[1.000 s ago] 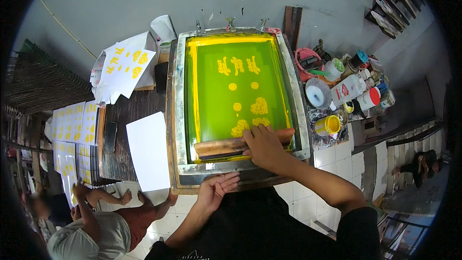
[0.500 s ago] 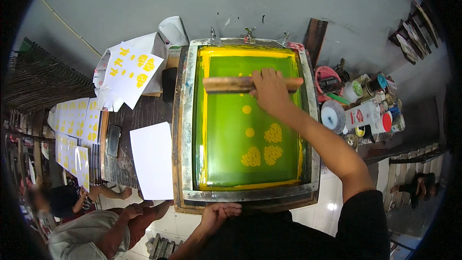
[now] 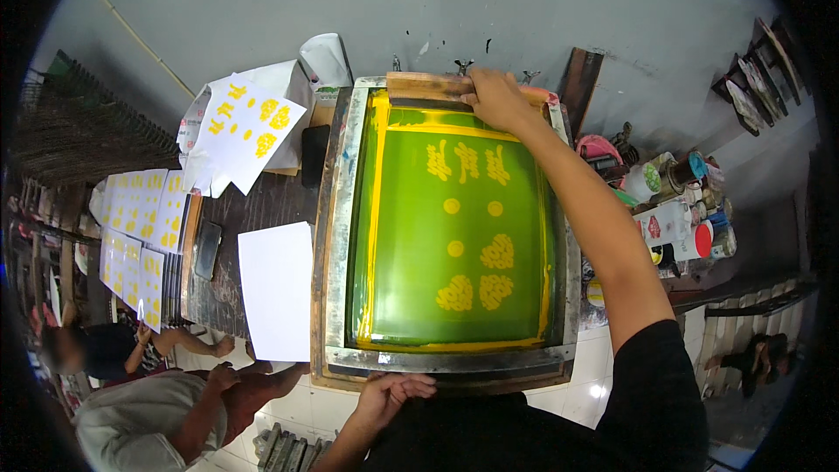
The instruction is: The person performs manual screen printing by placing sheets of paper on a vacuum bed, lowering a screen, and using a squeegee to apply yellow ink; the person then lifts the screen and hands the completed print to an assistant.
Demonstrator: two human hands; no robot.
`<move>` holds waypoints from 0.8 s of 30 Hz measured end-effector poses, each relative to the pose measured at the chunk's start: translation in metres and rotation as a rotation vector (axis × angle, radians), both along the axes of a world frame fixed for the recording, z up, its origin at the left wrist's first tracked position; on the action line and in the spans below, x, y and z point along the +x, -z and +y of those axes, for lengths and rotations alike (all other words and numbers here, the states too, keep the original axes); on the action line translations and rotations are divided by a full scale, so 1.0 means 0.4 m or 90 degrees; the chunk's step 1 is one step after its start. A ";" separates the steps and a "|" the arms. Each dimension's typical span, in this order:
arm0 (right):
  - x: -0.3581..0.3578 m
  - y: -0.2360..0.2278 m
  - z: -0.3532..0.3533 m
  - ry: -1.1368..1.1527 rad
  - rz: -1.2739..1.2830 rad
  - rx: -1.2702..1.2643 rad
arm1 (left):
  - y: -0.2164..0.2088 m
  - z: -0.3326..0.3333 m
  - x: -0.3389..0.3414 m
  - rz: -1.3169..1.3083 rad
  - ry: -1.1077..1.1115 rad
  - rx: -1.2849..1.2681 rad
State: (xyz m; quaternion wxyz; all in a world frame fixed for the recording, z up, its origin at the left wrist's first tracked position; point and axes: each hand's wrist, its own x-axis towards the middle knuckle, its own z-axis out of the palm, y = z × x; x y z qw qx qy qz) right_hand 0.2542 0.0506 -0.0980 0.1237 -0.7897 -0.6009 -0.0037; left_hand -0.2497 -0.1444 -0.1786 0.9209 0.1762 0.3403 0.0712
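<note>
My right hand (image 3: 500,103) grips the right part of a wooden squeegee (image 3: 426,87) at the far end of a printing screen. The screen's metal frame (image 3: 338,210) surrounds a green mesh (image 3: 411,227) with yellow heart shapes, dots and characters. Yellow ink (image 3: 377,175) lies in streaks along the mesh borders. At the near edge, my left hand (image 3: 390,398) has its fingers curled together beside the wooden base board (image 3: 516,381); whether they hold anything is hidden.
To the left lie blank white paper (image 3: 275,293), a phone (image 3: 207,250) and printed sheets (image 3: 240,131). More prints (image 3: 150,288) sit on a rack near two seated people. Ink tubs and jars (image 3: 690,210) crowd the right side. Metal clamps (image 3: 463,67) stand behind the screen.
My right hand has moved the squeegee away from me, from the upper mesh to the far end of the frame. More yellow shapes show on the mesh. My left hand stays near the front edge.
</note>
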 end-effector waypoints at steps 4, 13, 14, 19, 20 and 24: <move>0.003 0.023 -0.015 0.003 -0.039 0.011 | -0.016 0.004 0.007 -0.009 -0.031 -0.009; -0.211 0.020 -0.230 -0.005 0.017 -0.026 | -0.003 0.011 0.006 -0.052 -0.006 0.000; -0.248 0.021 -0.265 0.008 0.014 -0.044 | 0.008 0.011 0.002 -0.050 0.000 0.001; -0.472 0.001 -0.513 -0.021 0.035 -0.029 | 0.012 0.016 0.003 -0.095 0.022 -0.010; -0.517 0.003 -0.564 -0.048 0.053 -0.001 | 0.005 0.013 0.002 -0.094 0.007 -0.005; -0.650 -0.030 -0.692 -0.059 0.036 0.092 | 0.024 0.011 -0.007 -0.112 -0.005 0.002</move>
